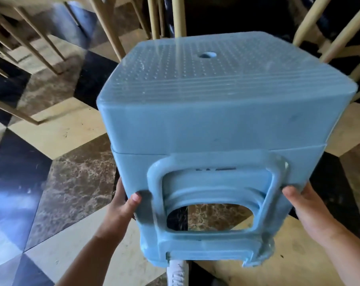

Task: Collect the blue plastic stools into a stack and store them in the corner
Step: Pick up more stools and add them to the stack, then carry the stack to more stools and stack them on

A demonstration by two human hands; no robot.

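Mid-carry: nested stack of blue stools point(226, 124) held off the tiled floor point(71, 182), tilted toward the camera, close in front of the body. Left hand point(123, 205) clamped on the left side wall, thumb on the front face; right hand point(307, 205) gripping the right edge. Wooden chair legs point(111, 27) crowd ahead. Next, probably: steer past them, find the corner (not in view), lower level.

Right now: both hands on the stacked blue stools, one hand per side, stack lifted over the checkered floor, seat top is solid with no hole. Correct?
Not quite. The head view shows a round hole in the dotted seat top. The rest holds: the left hand and right hand hold opposite sides of the stacked blue stools, lifted over the checkered floor.
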